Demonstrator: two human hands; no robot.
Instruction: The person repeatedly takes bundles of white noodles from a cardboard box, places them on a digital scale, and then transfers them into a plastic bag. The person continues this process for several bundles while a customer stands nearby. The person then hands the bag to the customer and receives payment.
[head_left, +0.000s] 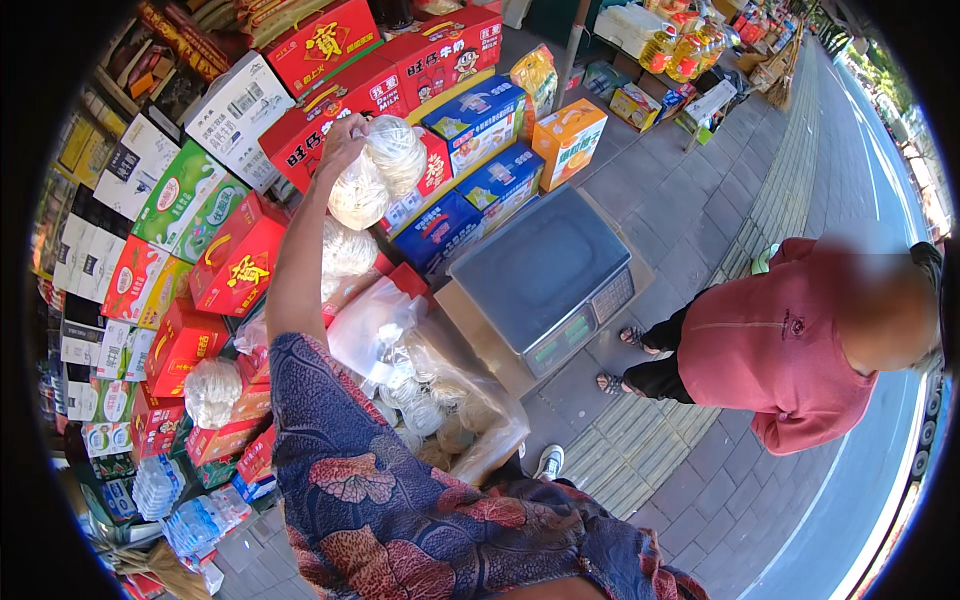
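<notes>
My left hand (347, 139) reaches far forward over the stacked cartons, its fingers closed on the top of a clear plastic bag of pale, round noodle-like bundles (397, 154). Under it lie more pale bundles (349, 251). Nearer my body, a large open clear plastic bag (487, 442) holds several similar coiled bundles (424, 412). A digital weighing scale (540, 262) with a bare, dark tray stands on a cardboard box (495, 360) to the right. Another bagged bundle (213, 391) sits on red cartons at the left. My right hand is out of view.
Stacked milk and drink cartons (240, 255) fill the left. An orange carton (568, 142) stands beyond the scale. A person in a red top (765, 337) stands on the paving at the right. Cooking oil bottles (686, 56) stand on a far table, beyond a metal pole (574, 45).
</notes>
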